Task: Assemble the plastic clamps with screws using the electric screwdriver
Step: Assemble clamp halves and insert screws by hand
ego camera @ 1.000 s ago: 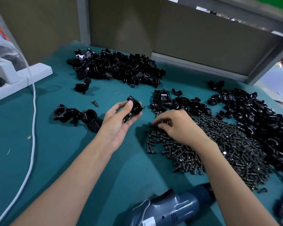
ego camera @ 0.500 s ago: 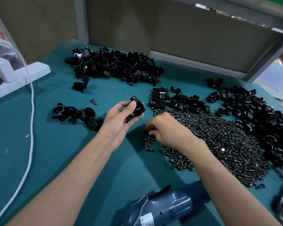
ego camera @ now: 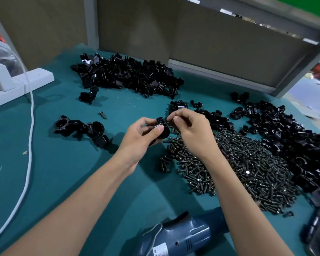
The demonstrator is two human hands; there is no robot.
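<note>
My left hand (ego camera: 140, 133) grips a black plastic clamp (ego camera: 163, 131) above the green table mat. My right hand (ego camera: 190, 126) pinches a small dark screw (ego camera: 168, 122) and holds its tip against the top of the clamp. A wide heap of dark screws (ego camera: 238, 167) lies just below and right of my hands. The blue electric screwdriver (ego camera: 181, 237) lies on the mat at the near edge, between my forearms, untouched.
Piles of black clamp parts lie at the back (ego camera: 127, 76) and along the right (ego camera: 294, 137). Two assembled clamps (ego camera: 81, 128) and a lone screw (ego camera: 103, 114) sit at the left. A white cable (ego camera: 29, 145) runs down the left from a white device (ego camera: 17, 80).
My right hand left the screw heap with a screw and rose to the clamp. My left hand turned the clamp slightly and stayed in place.
</note>
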